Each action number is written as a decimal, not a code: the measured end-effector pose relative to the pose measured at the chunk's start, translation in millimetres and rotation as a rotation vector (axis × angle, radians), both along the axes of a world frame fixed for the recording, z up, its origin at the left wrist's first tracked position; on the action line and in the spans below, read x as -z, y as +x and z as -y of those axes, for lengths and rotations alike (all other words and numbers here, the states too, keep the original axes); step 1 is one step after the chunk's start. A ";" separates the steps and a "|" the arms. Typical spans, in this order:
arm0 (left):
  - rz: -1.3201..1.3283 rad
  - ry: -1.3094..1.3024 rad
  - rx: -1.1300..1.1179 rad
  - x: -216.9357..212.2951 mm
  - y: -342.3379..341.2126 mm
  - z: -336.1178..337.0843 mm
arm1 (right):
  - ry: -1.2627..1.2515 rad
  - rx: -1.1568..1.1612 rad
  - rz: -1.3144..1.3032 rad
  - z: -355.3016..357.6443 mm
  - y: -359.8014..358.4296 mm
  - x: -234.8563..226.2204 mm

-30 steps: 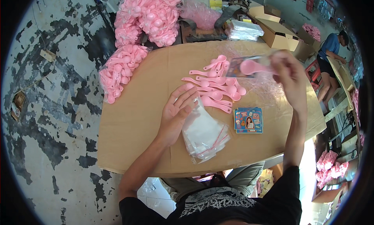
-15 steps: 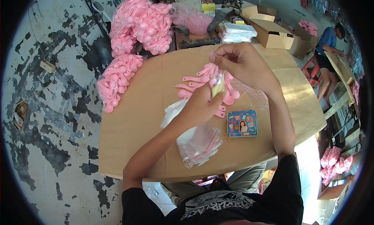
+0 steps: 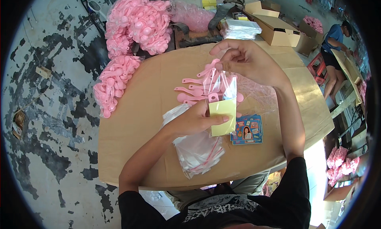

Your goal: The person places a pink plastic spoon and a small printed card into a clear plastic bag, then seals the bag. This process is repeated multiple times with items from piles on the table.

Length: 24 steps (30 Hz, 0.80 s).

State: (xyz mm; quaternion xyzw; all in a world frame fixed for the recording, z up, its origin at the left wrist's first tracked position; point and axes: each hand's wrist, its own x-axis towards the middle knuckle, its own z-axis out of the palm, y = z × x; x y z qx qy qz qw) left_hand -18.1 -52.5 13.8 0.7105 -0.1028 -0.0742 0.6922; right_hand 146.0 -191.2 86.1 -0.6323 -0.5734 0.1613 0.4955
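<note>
Cardboard tabletop (image 3: 131,149); bag (image 3: 220,86) between hands.

We are losing the lower part of the yellow card (image 3: 223,117) behind the left hand (image 3: 194,120), whose thumb and palm are covering its near edge. The clear bag (image 3: 220,83) is blurring the pink piece (image 3: 213,97) inside it, so we are not making out its shape. The right hand (image 3: 248,60) is hiding the bag's mouth. The stack of clear bags (image 3: 198,151) is lying partly under the left wrist. The person at the far right (image 3: 335,42) is showing too small to read.
</note>
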 end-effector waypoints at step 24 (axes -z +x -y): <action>0.219 0.302 -0.465 -17.9 -12.9 -13.8 | 0.285 0.222 0.986 -23.0 -24.3 23.8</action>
